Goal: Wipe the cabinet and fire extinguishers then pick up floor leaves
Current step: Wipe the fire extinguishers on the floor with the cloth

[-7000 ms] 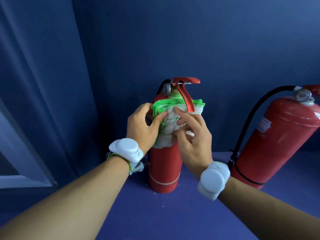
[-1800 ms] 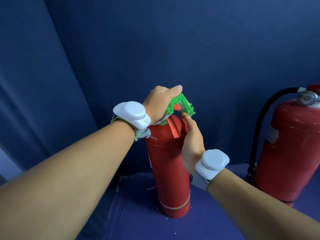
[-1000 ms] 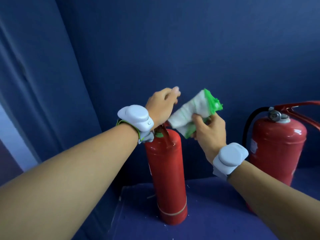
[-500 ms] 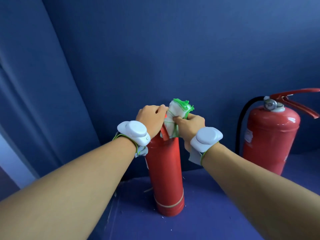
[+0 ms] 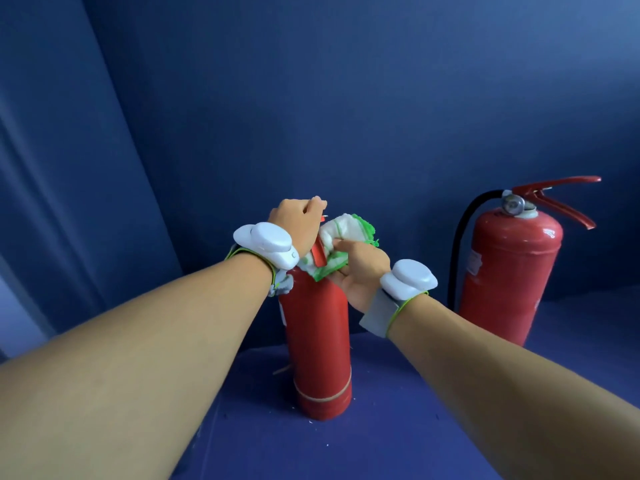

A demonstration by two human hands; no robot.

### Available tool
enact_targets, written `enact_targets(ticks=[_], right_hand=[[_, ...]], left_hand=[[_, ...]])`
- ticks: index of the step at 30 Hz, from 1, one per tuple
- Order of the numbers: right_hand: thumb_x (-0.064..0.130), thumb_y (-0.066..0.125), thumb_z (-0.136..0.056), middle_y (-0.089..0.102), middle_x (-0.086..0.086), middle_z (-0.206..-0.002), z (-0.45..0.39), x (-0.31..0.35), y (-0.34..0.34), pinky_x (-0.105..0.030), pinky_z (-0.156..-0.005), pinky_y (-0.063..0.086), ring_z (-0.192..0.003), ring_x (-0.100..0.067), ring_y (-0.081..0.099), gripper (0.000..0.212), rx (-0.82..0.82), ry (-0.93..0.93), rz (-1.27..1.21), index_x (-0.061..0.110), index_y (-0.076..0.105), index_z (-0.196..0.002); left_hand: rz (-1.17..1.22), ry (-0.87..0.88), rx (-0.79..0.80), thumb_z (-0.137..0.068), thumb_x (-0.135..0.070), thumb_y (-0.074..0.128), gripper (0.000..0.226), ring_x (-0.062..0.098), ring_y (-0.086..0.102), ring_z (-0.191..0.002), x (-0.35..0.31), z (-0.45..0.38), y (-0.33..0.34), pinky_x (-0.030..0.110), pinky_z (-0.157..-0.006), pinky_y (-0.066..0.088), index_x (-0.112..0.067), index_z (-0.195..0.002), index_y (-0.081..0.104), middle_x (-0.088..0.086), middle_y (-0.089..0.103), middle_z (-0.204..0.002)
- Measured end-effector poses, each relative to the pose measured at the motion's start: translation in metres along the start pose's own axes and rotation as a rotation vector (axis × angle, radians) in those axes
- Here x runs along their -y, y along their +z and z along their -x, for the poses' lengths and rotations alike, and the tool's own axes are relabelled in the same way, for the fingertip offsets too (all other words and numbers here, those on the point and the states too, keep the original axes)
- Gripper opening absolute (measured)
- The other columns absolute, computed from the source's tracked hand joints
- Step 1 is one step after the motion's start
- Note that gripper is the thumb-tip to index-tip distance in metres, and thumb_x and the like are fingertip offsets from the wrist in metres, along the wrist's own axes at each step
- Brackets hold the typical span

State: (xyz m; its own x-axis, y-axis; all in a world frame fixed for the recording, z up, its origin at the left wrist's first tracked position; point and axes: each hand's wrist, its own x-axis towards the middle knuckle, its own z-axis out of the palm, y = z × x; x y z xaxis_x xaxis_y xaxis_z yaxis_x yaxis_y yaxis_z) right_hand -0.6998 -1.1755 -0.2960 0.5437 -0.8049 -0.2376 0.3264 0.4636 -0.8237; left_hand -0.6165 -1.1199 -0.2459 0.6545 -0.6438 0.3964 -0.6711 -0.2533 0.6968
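Note:
A slim red fire extinguisher stands upright on the blue cabinet floor in the middle. My left hand grips its top handle from above. My right hand presses a white and green cloth against the red lever and the valve at the top. The valve itself is hidden by the cloth and both hands. A second, wider red fire extinguisher with a black hose stands to the right, untouched.
Blue cabinet walls close in behind and on the left. Small pale specks and a thin straw-like scrap lie on the floor by the slim extinguisher's base.
My right hand brought the cloth back onto the extinguisher's top after lifting it clear a second ago, and has turned palm up under it. My left hand stays on the handle.

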Motion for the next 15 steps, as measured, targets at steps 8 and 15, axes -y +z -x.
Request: enact_targets(ticks=[8, 15], right_hand=[[0.001, 0.067, -0.084, 0.072, -0.018, -0.097, -0.001, 0.021, -0.048, -0.040, -0.065, 0.059, -0.082, -0.032, 0.071, 0.014, 0.169, -0.057, 0.216, 0.003, 0.069, -0.098], [0.040, 0.081, -0.077, 0.075, -0.013, -0.094, 0.007, 0.071, -0.095, -0.041, -0.077, 0.059, -0.082, -0.024, 0.073, 0.043, 0.170, -0.351, 0.542, 0.003, 0.070, -0.097]], left_hand=[[-0.195, -0.062, 0.148, -0.105, -0.031, 0.037, 0.046, 0.041, 0.060, -0.110, -0.014, -0.004, -0.007, 0.038, -0.086, 0.045, 0.004, -0.109, 0.067, 0.025, 0.067, -0.114], [-0.302, 0.107, 0.188, -0.098, -0.037, 0.044, 0.040, 0.032, 0.059, -0.084, -0.080, 0.001, 0.029, 0.039, -0.082, 0.052, -0.007, -0.084, 0.069, 0.011, 0.071, -0.085]])
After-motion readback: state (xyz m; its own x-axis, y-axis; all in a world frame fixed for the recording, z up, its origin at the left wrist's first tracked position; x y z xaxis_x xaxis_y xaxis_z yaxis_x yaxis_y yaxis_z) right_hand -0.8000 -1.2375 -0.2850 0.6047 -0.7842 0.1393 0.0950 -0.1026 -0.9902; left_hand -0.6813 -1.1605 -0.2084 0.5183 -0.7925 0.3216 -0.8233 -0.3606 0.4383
